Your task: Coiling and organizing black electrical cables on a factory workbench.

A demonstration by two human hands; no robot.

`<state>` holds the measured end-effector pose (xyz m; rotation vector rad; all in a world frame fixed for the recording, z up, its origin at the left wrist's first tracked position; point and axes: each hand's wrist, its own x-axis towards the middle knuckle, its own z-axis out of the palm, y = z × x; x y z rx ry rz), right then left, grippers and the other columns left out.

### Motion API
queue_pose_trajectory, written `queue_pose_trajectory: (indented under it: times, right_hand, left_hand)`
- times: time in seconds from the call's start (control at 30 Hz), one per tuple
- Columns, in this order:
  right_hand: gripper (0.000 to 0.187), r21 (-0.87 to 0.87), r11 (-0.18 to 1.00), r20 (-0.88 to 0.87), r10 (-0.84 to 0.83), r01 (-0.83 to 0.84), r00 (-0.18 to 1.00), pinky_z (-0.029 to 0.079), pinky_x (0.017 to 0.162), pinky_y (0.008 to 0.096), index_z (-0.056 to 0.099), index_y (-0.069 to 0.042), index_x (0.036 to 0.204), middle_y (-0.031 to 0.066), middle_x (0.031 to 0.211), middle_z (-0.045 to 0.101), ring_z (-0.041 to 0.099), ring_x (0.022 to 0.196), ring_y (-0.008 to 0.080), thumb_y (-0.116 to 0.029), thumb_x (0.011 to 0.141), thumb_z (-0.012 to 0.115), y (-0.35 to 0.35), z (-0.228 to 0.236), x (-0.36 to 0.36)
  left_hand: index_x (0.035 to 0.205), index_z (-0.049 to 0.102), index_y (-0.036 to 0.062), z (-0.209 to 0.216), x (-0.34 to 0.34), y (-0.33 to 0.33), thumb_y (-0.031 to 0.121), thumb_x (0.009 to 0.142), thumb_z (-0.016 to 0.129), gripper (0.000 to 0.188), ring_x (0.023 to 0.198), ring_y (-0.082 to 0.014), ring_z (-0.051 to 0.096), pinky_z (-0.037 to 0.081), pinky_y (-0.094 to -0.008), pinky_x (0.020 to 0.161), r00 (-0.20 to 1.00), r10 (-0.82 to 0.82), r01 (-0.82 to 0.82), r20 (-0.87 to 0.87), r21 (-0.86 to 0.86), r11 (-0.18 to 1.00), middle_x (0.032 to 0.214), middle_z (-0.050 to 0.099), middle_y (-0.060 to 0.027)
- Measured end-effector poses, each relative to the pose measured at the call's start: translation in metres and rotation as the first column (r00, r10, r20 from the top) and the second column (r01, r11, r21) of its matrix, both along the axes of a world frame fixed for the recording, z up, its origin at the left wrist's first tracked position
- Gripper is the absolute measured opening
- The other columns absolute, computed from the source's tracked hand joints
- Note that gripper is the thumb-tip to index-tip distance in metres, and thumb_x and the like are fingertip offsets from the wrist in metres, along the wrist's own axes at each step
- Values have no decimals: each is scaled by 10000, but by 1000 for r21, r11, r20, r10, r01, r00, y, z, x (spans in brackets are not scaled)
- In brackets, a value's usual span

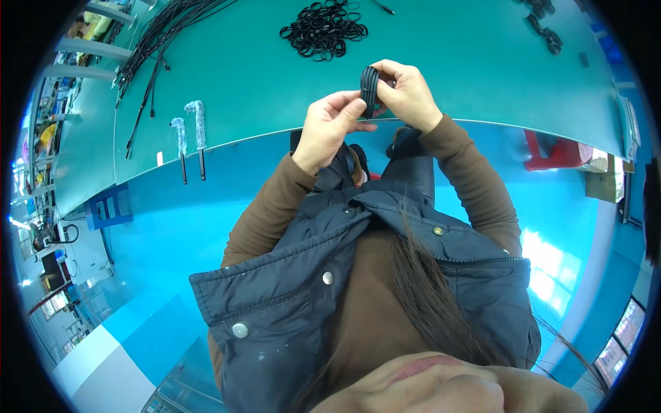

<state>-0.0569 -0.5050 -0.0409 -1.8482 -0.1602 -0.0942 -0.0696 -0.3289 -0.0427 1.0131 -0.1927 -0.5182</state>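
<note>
Over the near edge of the green table, both my hands hold a folded bundle of black cable (369, 86), upright, with a thin band around its middle. My left hand (332, 124) pinches its lower left side between thumb and fingers. At the upper right of the bundle, my right hand (406, 89) is closed with thumb and fingers on it. A loose pile of black bands (323, 31) lies on the table beyond my hands.
Long black cables (165, 34) lie spread at the far left. Two tools with wrapped heads and black handles (200, 131) stick out over the table's front edge. Coiled black cables (547, 34) sit at the far right. A red stool (544, 155) stands below the table (482, 76).
</note>
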Motion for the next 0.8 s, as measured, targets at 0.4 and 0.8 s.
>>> queue_pose_trajectory:
  times: [0.4,0.8]
  right_hand:
    - [331,376,919,87,87,-114,992,511,672,215,605,-10,1173,128,1016,675,650,828,161,-35,844,579,-2,-3,-5]
    - [354,-155,974,523,-60,164,850,536,624,255,653,-22,1091,110,967,700,671,744,178,48,744,630,-4,-3,-8]
  left_hand:
    - [1163,547,-96,-2,1,-1,-2,882,615,304,935,-242,648,572,-293,771,991,40,-53,124,104,993,1062,623,-191]
    - [1161,556,-96,-5,-6,-7,-3,879,617,302,878,-217,646,566,-283,763,991,2,-21,132,142,990,1058,629,-180]
